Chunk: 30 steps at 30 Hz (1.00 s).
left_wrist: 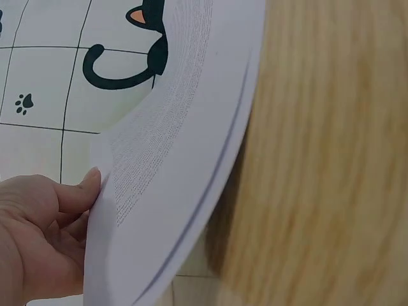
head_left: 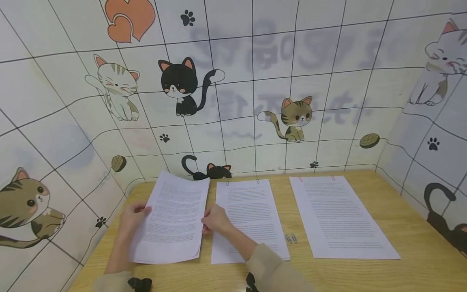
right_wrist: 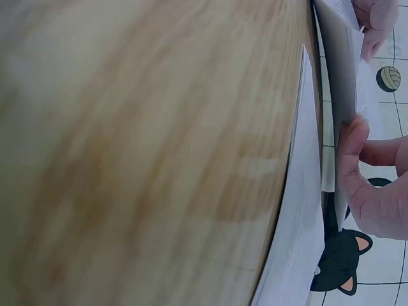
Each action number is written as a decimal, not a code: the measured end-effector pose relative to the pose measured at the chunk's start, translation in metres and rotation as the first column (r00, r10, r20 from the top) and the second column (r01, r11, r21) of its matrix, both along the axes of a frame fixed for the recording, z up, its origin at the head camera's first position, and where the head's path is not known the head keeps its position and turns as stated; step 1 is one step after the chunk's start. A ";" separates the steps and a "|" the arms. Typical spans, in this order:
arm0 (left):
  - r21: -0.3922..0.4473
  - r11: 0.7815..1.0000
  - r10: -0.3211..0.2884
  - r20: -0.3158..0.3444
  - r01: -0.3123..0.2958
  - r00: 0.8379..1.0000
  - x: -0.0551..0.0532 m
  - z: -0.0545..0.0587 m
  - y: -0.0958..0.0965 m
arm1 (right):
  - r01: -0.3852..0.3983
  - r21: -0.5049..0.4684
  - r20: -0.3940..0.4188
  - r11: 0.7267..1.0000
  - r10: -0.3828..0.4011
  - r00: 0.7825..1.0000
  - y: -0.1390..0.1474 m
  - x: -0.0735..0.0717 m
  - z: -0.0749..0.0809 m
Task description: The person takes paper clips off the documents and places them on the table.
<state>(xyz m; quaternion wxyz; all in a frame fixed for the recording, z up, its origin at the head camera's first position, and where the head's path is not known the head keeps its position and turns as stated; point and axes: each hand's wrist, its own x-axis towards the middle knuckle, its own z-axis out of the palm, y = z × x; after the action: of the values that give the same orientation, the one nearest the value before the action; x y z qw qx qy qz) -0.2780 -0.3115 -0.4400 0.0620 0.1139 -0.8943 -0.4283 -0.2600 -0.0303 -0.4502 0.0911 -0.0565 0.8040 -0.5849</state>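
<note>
A stack of printed sheets (head_left: 175, 215) is raised at the left side of the table, bowed between my two hands. My left hand (head_left: 131, 219) pinches its left edge, thumb on the printed face, as the left wrist view also shows with the curved paper (left_wrist: 153, 159). My right hand (head_left: 216, 219) pinches the right edge; in the right wrist view the thumb and fingers of that right hand (right_wrist: 376, 185) grip the paper's side. Below my right forearm lies a second printed stack (head_left: 248, 219), with two paper clips along its top edge.
A third printed stack (head_left: 339, 219) lies to the right, bearing two pink paper clips (head_left: 300, 179) at its top. Two loose paper clips (head_left: 291, 239) rest on the wooden table (head_left: 412, 219) between the second and third stacks. A cat-patterned wall (head_left: 237, 134) borders the table's back.
</note>
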 end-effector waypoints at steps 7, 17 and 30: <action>-0.009 1.000 -0.024 0.047 0.025 0.999 0.004 -0.001 -0.008 | 0.004 0.029 0.014 1.000 -0.004 1.000 -0.006 0.003 -0.002; 0.035 0.999 -0.019 0.082 0.016 0.996 0.005 -0.006 -0.019 | 0.016 0.101 -0.004 0.995 -0.015 1.000 -0.010 0.005 0.001; 0.090 0.995 0.025 0.118 -0.036 0.993 0.004 -0.015 -0.028 | 0.018 0.318 -0.117 0.948 0.021 0.993 -0.009 0.006 0.000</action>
<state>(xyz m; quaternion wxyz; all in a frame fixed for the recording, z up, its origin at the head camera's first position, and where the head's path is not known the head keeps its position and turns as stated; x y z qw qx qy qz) -0.2740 -0.3398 -0.4549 0.0108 0.1553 -0.8739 -0.4604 -0.2542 -0.0390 -0.4498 0.0512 -0.0764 0.8919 -0.4429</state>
